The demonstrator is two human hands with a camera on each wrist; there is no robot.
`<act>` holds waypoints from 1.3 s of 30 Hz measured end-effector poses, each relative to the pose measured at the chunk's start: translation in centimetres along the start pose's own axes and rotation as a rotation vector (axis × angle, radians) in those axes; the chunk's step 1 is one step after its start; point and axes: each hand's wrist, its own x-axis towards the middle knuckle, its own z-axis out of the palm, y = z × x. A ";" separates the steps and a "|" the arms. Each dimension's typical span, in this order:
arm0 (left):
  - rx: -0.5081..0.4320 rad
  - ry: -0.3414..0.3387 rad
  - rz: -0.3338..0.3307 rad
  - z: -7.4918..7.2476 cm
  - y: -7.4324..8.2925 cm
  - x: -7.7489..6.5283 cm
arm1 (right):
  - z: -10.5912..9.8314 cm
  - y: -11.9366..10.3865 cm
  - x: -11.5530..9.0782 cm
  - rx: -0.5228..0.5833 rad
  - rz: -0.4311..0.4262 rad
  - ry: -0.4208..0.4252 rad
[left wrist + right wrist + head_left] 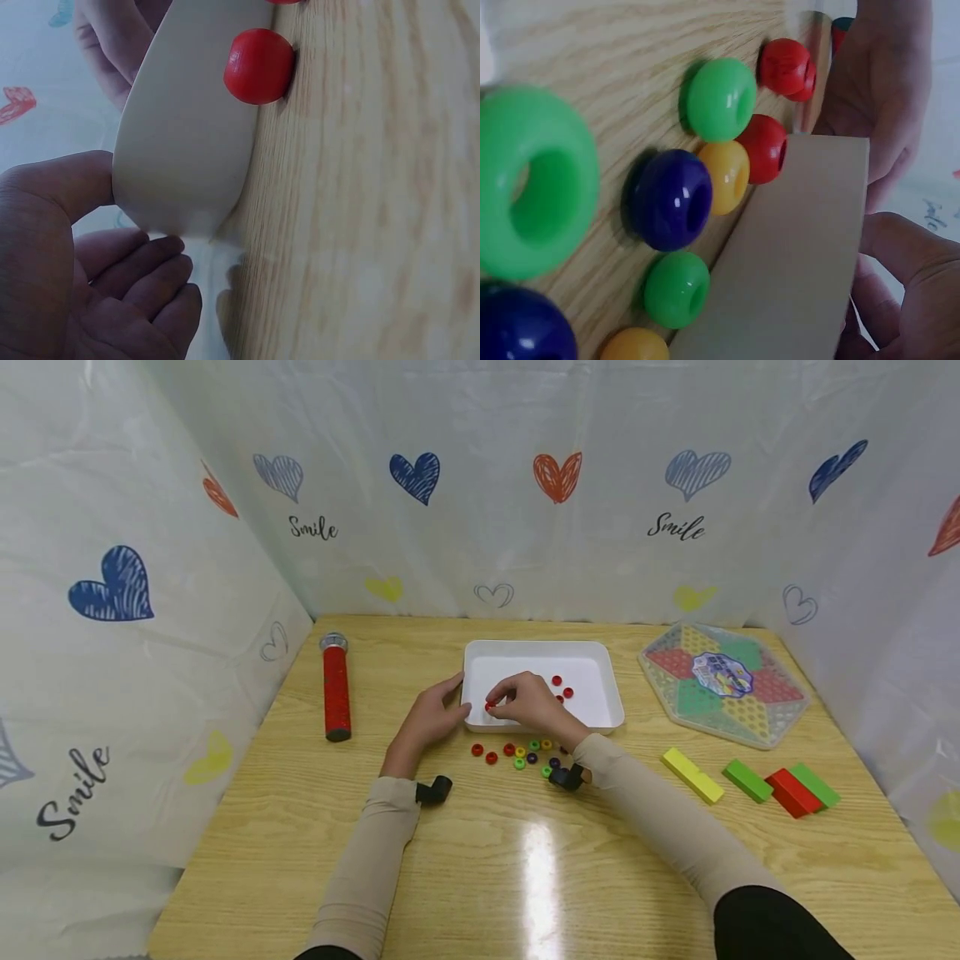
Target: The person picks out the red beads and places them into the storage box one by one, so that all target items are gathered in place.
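My right hand [528,697] reaches over the white tray [592,647] and pinches a red bead [489,706] between thumb and fingertips, above the tray's left part. Several other red beads [567,692] lie inside the tray, some partly behind that hand. At the tray's left end, my left hand [433,714] holds the edge, thumb at the rim and fingers against the outer wall. In front of the tray lie loose beads: red ones [491,758] toward the left, then green [721,99], yellow [727,177] and dark blue ones [673,199].
A red tube [337,689] lies at the back left. On the right are a hexagonal box [675,685] with a star pattern, a yellow block [692,775], a green block [747,780], and a red block [793,793] against another green one. Printed curtains [480,543] surround the table.
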 end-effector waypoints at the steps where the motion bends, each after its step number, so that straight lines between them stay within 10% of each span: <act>1: -0.001 0.000 0.001 0.0 0.0 0.0 | 0.1 0.0 0.1 0.000 0.007 -0.003; 39: -0.018 -0.005 -0.001 -0.2 0.2 -0.3 | -0.4 -1.0 -1.5 -0.057 -0.005 -0.040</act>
